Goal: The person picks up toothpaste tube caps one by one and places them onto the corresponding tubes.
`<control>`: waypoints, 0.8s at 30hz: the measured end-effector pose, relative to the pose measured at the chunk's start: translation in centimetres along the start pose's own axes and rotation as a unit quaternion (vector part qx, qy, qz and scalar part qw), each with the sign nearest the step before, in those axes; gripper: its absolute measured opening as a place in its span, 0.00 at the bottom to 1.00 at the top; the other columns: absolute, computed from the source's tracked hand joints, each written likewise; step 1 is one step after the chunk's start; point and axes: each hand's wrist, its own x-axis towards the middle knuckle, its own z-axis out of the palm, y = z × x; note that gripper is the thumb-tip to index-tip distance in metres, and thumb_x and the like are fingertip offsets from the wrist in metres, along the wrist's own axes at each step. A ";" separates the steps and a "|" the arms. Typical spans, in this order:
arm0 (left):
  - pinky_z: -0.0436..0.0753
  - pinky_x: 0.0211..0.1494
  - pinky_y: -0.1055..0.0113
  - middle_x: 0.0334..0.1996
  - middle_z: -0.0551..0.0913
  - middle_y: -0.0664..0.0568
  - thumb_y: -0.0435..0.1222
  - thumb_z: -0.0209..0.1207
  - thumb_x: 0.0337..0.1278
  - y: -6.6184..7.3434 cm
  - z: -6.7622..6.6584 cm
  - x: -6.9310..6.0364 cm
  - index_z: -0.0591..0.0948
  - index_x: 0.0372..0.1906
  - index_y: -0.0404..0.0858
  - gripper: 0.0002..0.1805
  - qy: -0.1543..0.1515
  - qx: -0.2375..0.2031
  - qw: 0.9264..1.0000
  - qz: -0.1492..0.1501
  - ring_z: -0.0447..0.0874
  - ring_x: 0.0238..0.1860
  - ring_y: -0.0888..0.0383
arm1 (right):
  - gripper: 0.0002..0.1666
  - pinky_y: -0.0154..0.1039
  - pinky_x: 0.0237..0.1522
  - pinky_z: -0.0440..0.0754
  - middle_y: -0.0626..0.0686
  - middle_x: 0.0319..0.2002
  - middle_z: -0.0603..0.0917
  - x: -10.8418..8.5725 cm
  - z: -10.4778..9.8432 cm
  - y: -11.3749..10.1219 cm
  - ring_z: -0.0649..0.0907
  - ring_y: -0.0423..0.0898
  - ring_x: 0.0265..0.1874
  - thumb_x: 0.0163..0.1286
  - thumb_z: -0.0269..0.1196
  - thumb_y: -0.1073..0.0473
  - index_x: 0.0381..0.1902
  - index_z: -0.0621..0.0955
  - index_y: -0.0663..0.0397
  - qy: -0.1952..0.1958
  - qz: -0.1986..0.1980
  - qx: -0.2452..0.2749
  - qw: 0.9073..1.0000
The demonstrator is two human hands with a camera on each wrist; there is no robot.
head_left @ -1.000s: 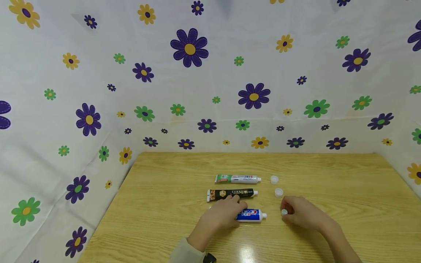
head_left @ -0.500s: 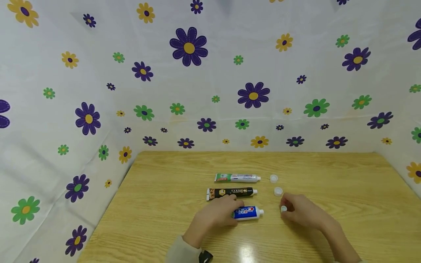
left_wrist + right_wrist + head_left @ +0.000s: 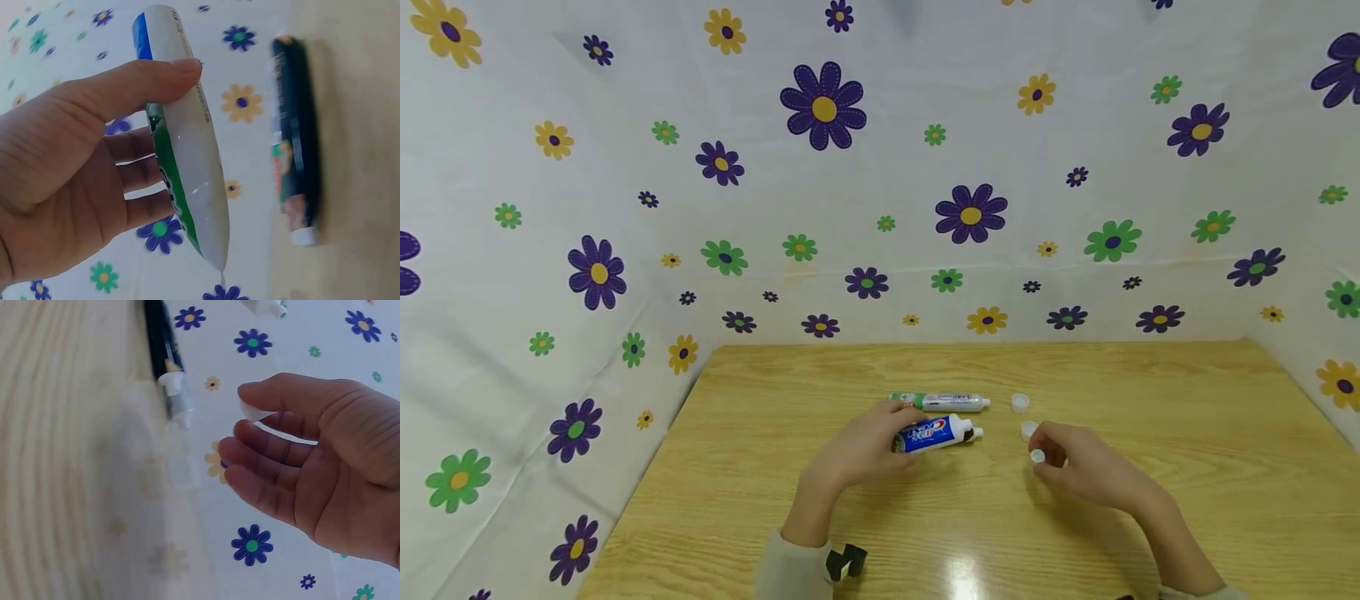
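My left hand [image 3: 853, 450] grips a blue and white toothpaste tube [image 3: 931, 434] between thumb and fingers. The left wrist view shows this tube lifted off the table, its thumb side white with a green strip. Its uncapped nozzle points right in the head view. Behind and below it lies a black toothpaste tube [image 3: 299, 137], mostly hidden from the head camera. To the right, my right hand [image 3: 1086, 467] pinches a small white cap [image 3: 1037, 456] between thumb and forefinger, just above the table; the right wrist view shows the cap [image 3: 254, 412] partly covered by the thumb.
A green and white toothpaste tube [image 3: 955, 403] lies farther back on the wooden table [image 3: 775, 433]. Two loose white caps lie right of the tubes: the far cap [image 3: 1020, 403] and a nearer cap [image 3: 1027, 430] beside my right fingers. A flowered cloth [image 3: 880, 167] hangs behind.
My left hand has raised the blue toothpaste tube and carried it away from me and slightly left, over the black one. My right hand, still pinching the cap, has shifted slightly away and left.
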 end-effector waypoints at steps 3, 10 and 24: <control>0.81 0.53 0.59 0.54 0.78 0.49 0.38 0.69 0.59 0.0 -1.2 -0.3 0.76 0.65 0.42 0.29 0.026 -0.015 1.000 0.008 0.77 0.50 0.55 | 0.07 0.34 0.33 0.79 0.45 0.30 0.78 -0.1 -0.5 -1.2 0.76 0.37 0.30 0.69 0.64 0.63 0.43 0.78 0.57 0.025 -0.013 0.015 0.999; 0.80 0.49 0.63 0.50 0.79 0.51 0.40 0.67 0.60 1.0 -2.8 -0.4 0.76 0.65 0.42 0.28 0.057 -0.036 0.998 0.018 0.76 0.45 0.58 | 0.14 0.36 0.33 0.83 0.50 0.36 0.84 -0.1 -1.0 -4.0 0.83 0.39 0.33 0.74 0.60 0.60 0.54 0.80 0.61 0.102 -0.033 0.091 0.990; 0.82 0.46 0.67 0.49 0.78 0.51 0.39 0.68 0.59 3.2 -3.4 0.1 0.77 0.65 0.42 0.28 0.122 -0.045 0.991 0.044 0.77 0.43 0.59 | 0.16 0.40 0.26 0.84 0.58 0.33 0.85 1.4 -1.5 -6.0 0.84 0.47 0.24 0.68 0.63 0.72 0.46 0.68 0.69 0.203 -0.085 0.238 0.946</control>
